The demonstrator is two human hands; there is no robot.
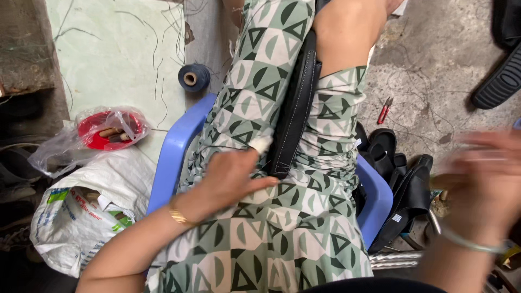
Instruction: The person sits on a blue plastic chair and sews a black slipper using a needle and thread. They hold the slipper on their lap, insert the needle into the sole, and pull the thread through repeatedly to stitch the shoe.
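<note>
Left hand (230, 179) pinches black stitched leather strip (296, 103) at frame centre; blurred right hand (485, 179), grip unreadable; strip may slide off the lap.

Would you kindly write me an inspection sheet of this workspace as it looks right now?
Surface: blue plastic stool on a stained concrete floor.
Job's things: black leather strip clamped between the knees, white stitching along its edge.
Clutter: dark blue thread spool, red bowl in a plastic bag, white sack, red snips, black leather pieces.
Grippers: left hand rests at the strip's lower end; right hand blurred, contents unclear.
Cables: nothing seen; loose threads only.
Surroundings: black sandal.
</note>
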